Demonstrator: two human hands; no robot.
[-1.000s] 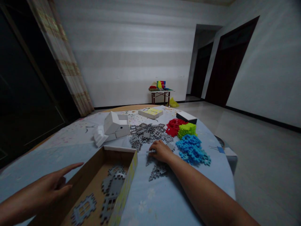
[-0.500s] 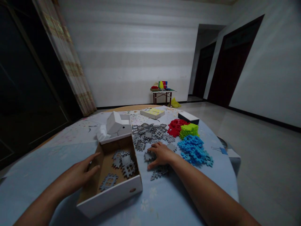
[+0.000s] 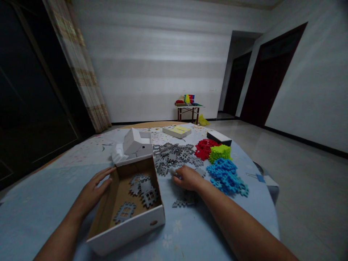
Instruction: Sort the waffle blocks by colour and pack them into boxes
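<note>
A white cardboard box [image 3: 127,232] with a brown inside stands open in front of me, with several grey notched plastic building pieces [image 3: 148,190] lying in it. My left hand [image 3: 94,190] rests at the box's left rim, fingers stretched and thumb apart. To the right of the box, my right hand [image 3: 188,178] is closed on grey building pieces, partly hidden by the fingers. A few more grey pieces [image 3: 183,203] lie on the tablecloth just below that hand. Beyond it spreads a large heap of grey pieces [image 3: 174,154].
Right of the grey heap lie red pieces [image 3: 205,148], lime-green pieces [image 3: 220,154] and blue pieces [image 3: 225,175]. A smaller white box [image 3: 134,143] stands behind the open box. A yellow-and-white box [image 3: 177,131] and a black-and-white box [image 3: 219,137] sit farther back.
My right hand has closed on grey pieces it was spread over and lifted them off their spot. My left hand's fingers have drawn back from inside the box to its left rim.
</note>
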